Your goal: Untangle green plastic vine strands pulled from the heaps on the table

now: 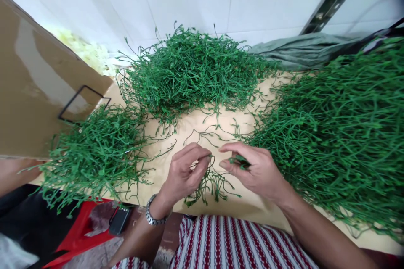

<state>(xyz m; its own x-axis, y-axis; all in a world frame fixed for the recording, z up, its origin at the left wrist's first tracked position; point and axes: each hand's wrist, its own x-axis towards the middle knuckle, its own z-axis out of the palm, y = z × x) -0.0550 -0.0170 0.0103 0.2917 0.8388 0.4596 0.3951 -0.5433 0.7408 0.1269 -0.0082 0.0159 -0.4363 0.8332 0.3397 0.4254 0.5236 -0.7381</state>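
My left hand [186,172], with a metal watch on its wrist, is closed in a pinch on a small bunch of thin green plastic stems [210,183] that hangs down from it. My right hand [252,168] is close beside it, fingers curled round a few more green stems [240,160]. Both hands hover over a pale tan board [195,128]. Three heaps of the same green stems lie round them: one at the left [94,151], one at the back [192,71], and a large one at the right [341,130].
A brown cardboard box [34,80] with a black wire handle stands at the left. Grey cloth [309,48] and a white tiled wall lie behind. A red surface [78,231] with a small black object is at the lower left; striped red-and-white fabric covers my lap.
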